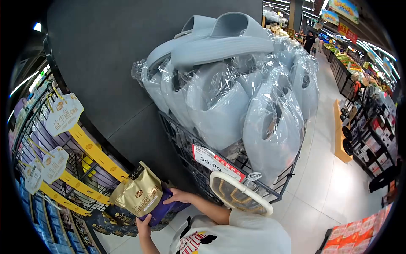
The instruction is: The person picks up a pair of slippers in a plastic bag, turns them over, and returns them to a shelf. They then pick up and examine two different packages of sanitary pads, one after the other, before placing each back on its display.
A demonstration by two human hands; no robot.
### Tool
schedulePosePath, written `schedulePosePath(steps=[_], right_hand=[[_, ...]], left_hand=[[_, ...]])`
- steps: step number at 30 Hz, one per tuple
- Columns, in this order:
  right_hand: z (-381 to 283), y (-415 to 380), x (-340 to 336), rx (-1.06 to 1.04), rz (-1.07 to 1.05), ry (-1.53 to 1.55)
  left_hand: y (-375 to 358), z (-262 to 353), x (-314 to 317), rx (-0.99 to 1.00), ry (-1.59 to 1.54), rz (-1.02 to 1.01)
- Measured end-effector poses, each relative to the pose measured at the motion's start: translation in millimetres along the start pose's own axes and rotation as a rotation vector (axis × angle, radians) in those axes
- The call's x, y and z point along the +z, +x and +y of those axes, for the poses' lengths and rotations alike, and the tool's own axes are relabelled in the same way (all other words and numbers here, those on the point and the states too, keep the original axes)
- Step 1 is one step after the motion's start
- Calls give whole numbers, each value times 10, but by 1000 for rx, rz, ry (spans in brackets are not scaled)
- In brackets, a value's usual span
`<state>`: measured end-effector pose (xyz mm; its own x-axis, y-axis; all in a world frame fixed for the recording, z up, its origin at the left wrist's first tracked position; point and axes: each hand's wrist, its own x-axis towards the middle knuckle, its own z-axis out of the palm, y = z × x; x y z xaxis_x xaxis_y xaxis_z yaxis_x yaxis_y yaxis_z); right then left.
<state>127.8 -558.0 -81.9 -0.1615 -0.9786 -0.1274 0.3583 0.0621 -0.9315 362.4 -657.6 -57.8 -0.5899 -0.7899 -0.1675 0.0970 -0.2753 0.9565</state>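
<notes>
I hold a gold and purple stand-up pouch (139,192) with printed lettering between my two hands, its gold top tilted up and away to the left. My left hand (145,221) grips its lower left edge, the thumb lying on the purple front. At the lower right side, my right hand (176,196) is closed on the purple part with the thumb across the front. The fingers behind the pouch are hidden. Just beyond it are yellow shelf strips (91,146) and several dark packs (116,220) on a low shelf.
A black wire basket (179,135) of plastic-wrapped grey-blue slippers (220,110) stands ahead, with a price card (218,163) and a white-rimmed paddle-shaped thing (241,194) at its front. A dark pillar (110,55) rises behind. Along the right, an aisle (315,148) passes displays and people (311,41).
</notes>
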Motion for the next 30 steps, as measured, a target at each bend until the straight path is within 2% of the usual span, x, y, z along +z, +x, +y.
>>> schedulePosePath(steps=[2, 5, 9, 12, 14, 20, 22, 24, 26, 27, 30], right_hand=[[-12, -10, 36, 23, -19, 64], [-120, -73, 134, 4, 42, -16], [-362, -199, 170, -124, -63, -32], [-614, -477, 273, -203, 37, -88], [-734, -644, 331, -194, 108, -155], [-723, -965, 531, -156, 122, 10], [-537, -976, 613, -287, 152, -45], [-444, -1072, 688, -234, 127, -64], [-386, -1195, 753, -173, 125, -145], [-320, -1225, 760, -190, 108, -152], [-278, -1472, 921, -126, 188, -220]], left_hand=[[-56, 14, 35, 49, -30, 38], [-112, 150, 100, 25, -79, 118], [-65, 267, 94, 47, -62, 70], [-161, 485, 239, 98, -87, 11], [-216, 556, 304, 118, -53, 25], [-451, 617, 271, 130, 123, -12], [-539, 595, 140, 132, 203, -25], [-684, 652, 88, 171, 251, 7], [-809, 758, 47, 183, 54, -77], [-779, 673, 5, 237, 29, -55], [-957, 791, -163, 204, 102, -106]])
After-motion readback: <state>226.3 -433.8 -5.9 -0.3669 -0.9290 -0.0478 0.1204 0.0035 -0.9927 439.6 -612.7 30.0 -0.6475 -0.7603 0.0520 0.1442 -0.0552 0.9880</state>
